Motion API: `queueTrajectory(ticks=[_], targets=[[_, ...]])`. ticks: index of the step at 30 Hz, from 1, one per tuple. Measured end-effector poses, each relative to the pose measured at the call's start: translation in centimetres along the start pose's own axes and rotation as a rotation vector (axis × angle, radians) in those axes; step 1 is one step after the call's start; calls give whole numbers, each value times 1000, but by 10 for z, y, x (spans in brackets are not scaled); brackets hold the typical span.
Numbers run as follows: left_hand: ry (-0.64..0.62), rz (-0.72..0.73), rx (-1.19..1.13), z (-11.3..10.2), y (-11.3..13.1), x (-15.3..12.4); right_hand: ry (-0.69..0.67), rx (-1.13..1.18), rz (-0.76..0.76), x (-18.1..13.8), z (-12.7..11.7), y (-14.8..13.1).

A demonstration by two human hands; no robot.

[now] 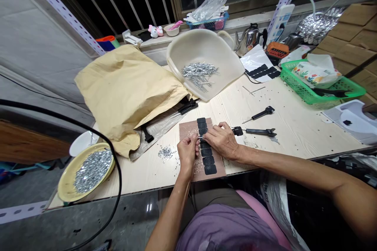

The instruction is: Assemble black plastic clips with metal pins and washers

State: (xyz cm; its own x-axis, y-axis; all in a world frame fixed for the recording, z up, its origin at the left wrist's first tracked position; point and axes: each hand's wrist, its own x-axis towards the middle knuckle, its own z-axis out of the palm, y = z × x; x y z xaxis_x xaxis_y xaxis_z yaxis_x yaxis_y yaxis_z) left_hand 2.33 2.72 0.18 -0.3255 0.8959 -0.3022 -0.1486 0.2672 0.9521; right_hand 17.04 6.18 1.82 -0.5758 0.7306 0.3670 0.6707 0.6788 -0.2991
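My left hand (187,151) and right hand (221,140) pinch a thin silver metal pin (200,137) over black oval pads (209,160) on a brown board (185,128), a black-handled tool (260,131) just beside.

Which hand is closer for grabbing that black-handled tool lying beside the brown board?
Right, probably. The right hand rests on the board with the tool just past its knuckles; the left hand sits on the far side of the black pads.
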Motion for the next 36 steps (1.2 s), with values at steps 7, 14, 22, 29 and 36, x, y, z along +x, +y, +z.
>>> queueTrajectory(ticks=[7, 14, 22, 29, 36], targets=[[-62, 127, 135, -7, 9, -5, -294, 723, 352, 9, 6, 15], [-128, 36, 93, -12, 9, -4, -42, 139, -11, 1, -5, 2], [244, 413, 666, -98, 9, 16, 136, -273, -166, -9, -12, 10], [136, 559, 1226, -124, 6, 8, 76, -185, -105, -16, -5, 4], [-31, 625, 1518, -108, 12, 6, 41, -133, -107, -16, -1, 1]])
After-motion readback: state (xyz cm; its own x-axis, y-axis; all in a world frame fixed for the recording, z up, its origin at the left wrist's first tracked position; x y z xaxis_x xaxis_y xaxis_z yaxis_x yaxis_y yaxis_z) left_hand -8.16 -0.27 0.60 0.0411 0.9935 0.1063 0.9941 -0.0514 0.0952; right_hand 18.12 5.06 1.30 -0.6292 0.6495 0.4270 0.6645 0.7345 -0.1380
